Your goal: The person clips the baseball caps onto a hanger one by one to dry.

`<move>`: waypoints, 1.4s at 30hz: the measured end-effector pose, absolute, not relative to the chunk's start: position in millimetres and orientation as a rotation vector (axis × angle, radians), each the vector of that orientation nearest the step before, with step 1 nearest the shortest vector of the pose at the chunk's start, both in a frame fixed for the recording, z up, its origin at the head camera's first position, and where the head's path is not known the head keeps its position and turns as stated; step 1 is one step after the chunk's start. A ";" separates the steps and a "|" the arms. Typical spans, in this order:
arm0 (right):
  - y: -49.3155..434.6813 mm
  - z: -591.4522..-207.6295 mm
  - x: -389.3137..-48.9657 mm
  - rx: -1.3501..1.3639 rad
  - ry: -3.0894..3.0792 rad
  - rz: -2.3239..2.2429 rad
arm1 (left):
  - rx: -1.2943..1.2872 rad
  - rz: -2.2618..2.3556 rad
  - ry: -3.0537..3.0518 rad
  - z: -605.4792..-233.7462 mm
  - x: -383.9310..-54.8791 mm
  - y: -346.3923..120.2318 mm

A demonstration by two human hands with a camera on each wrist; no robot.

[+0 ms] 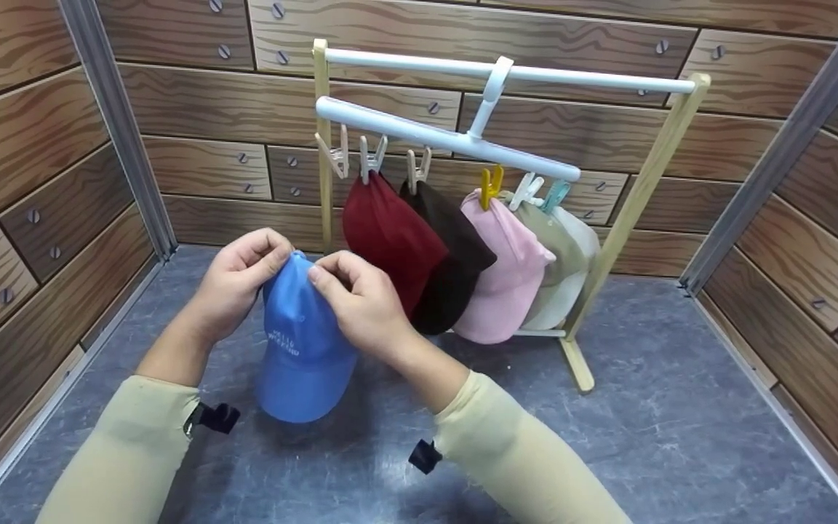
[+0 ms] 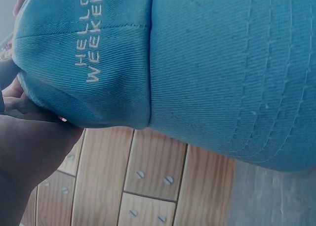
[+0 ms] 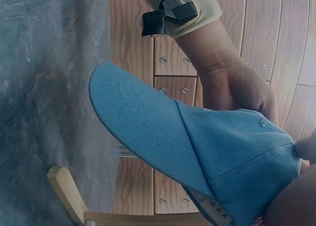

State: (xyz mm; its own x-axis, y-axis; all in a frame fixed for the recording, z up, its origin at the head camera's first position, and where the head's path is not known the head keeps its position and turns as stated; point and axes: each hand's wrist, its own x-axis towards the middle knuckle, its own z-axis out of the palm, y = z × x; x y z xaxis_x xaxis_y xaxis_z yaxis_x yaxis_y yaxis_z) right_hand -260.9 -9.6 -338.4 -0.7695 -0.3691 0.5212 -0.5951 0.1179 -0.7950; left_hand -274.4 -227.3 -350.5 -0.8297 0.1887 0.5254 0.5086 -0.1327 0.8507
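A blue baseball cap (image 1: 302,378) with white lettering hangs brim down between both hands, in front of the rack's left side. My left hand (image 1: 237,284) pinches its crown at the top left. On the other side, my right hand (image 1: 364,302) pinches the crown between thumb and fingers. The left wrist view shows the cap's brim (image 2: 212,72) close up and the words "HELLO WEEKEN", cut off by the frame edge. In the right wrist view the brim (image 3: 138,112) points left, and the fingertips at the crown are partly hidden.
A wooden rack (image 1: 626,196) carries a white hanger (image 1: 448,138) with several clips. From them hang dark red (image 1: 390,240), black (image 1: 455,255), pink (image 1: 503,269), khaki (image 1: 543,240) and whitish (image 1: 572,233) caps. The leftmost clip (image 1: 335,154) holds nothing. Wood-patterned walls enclose the grey floor.
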 end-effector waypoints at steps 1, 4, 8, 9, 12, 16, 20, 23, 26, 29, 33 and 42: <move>-9.0 -336.6 -260.6 0.965 -2.194 1.699 | -0.789 -2.068 -1.893 -349.1 -275.0 -226.6; -7.0 -330.8 -259.5 0.969 -2.190 1.653 | -0.806 -2.084 -1.869 -344.7 -276.3 -224.5; -4.7 -322.6 -258.5 0.972 -2.186 1.564 | -0.842 -2.097 -1.835 -338.9 -276.8 -221.3; -4.1 -320.6 -258.3 0.973 -2.186 1.541 | -0.848 -2.099 -1.826 -337.6 -276.8 -220.2; -2.1 -314.6 -258.2 0.976 -2.186 1.477 | -0.847 -2.106 -1.794 -334.5 -277.4 -216.7; 1.4 -307.1 -258.4 0.976 -2.187 1.401 | -0.807 -2.114 -1.753 -331.6 -279.0 -210.4; 4.8 -300.8 -258.7 0.965 -2.183 1.341 | -0.768 -2.112 -1.727 -327.3 -280.8 -204.0; 7.1 -296.2 -258.6 0.953 -2.183 1.325 | -0.756 -2.111 -1.714 -323.9 -282.5 -200.5; 8.4 -291.2 -258.7 0.953 -2.182 1.320 | -0.746 -2.112 -1.690 -320.8 -283.9 -197.9; 10.0 -286.2 -258.7 0.954 -2.184 1.301 | -0.733 -2.111 -1.665 -318.0 -285.4 -195.0; 12.4 -281.1 -259.1 0.936 -2.192 1.282 | -0.725 -2.117 -1.644 -314.5 -287.9 -191.0; 14.6 -269.2 -257.1 0.907 -2.214 1.224 | -0.715 -2.113 -1.626 -306.5 -291.2 -184.9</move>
